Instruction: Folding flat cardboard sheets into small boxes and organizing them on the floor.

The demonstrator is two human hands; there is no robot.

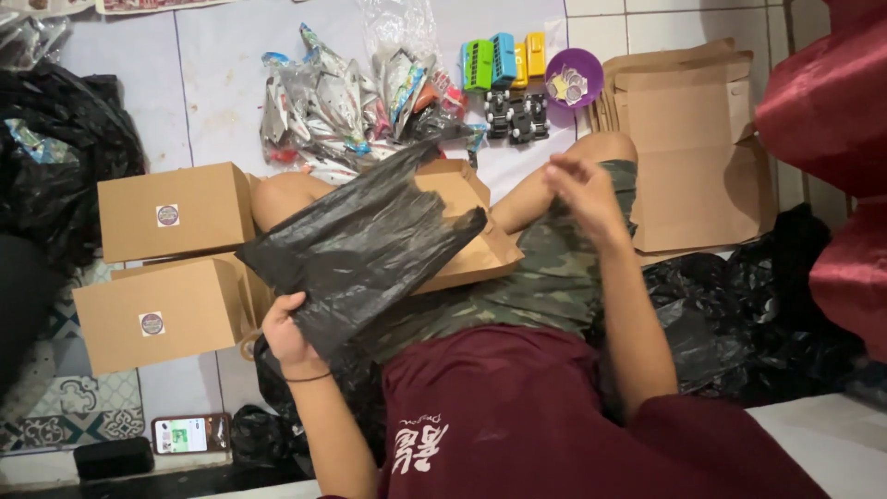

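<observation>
Left hand (288, 334) clamped on the bottom corner of a black plastic bag (360, 249), which stretches up across the lap and covers part of an open cardboard box (471, 242) resting on the legs; what's inside the box can't be seen. Right hand (582, 199) is raised above the knee, fingers loosely spread, holding nothing. To the left, two closed boxes (171, 263) with round stickers. Up top, a purple bowl (574, 79) holds small round pieces, beside colourful toy cars (506, 63) and a heap of plastic packets (342, 102).
</observation>
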